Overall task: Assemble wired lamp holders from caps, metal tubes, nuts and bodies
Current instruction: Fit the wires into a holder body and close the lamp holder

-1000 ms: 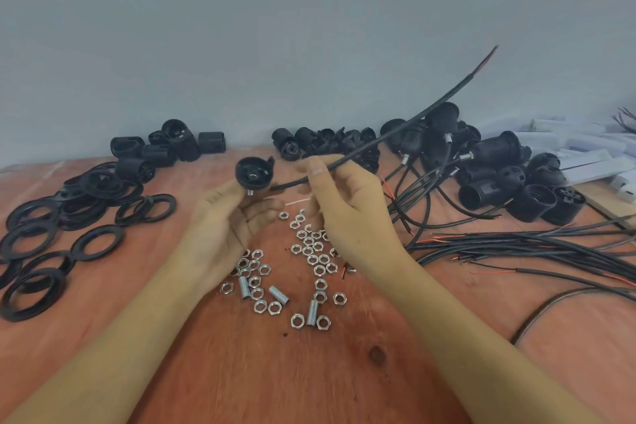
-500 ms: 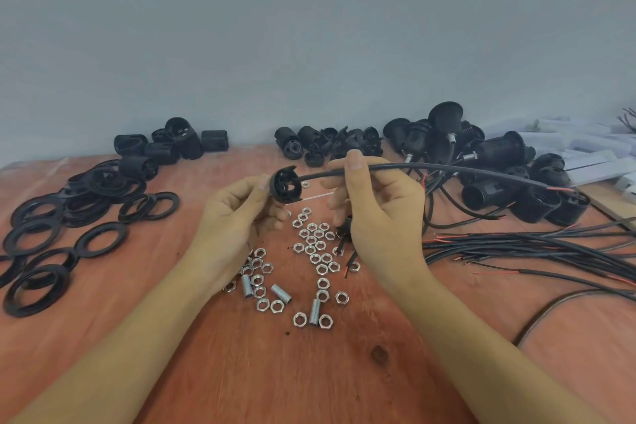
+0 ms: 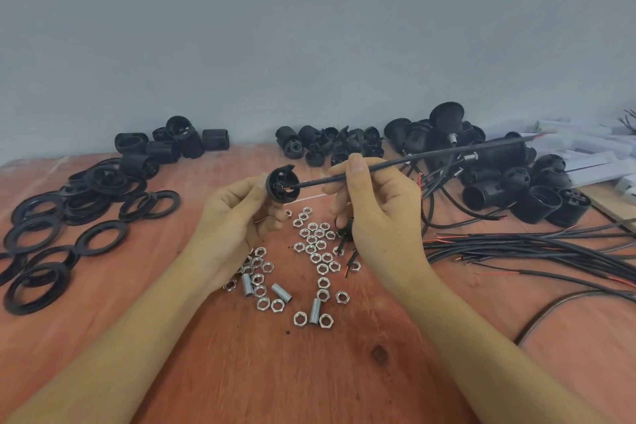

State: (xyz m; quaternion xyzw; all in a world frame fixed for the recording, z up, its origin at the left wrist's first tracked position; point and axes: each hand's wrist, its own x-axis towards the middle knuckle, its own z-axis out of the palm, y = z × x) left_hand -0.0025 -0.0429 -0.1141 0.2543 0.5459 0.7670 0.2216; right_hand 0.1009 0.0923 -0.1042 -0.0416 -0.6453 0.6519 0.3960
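Observation:
My left hand (image 3: 230, 213) grips a black cap (image 3: 283, 183) with its open side turned to the right. My right hand (image 3: 375, 210) pinches a black cable (image 3: 447, 151) between thumb and fingers. The cable's near end enters the centre hole inside the cap, and the cable runs up and right over the pile of bodies. Loose silver nuts (image 3: 315, 244) and short metal tubes (image 3: 281, 292) lie on the table below both hands.
Black rings (image 3: 99, 237) are scattered at the left. Black bodies (image 3: 172, 144) and caps (image 3: 330, 144) sit along the wall. Assembled wired holders (image 3: 495, 169) are piled at the right, with a bundle of black cables (image 3: 550, 251) in front. White boxes (image 3: 592, 162) lie at far right.
My left hand turned the cap so its open side faces right. My right hand swung the cable down from pointing up and brought its end into the cap's centre hole.

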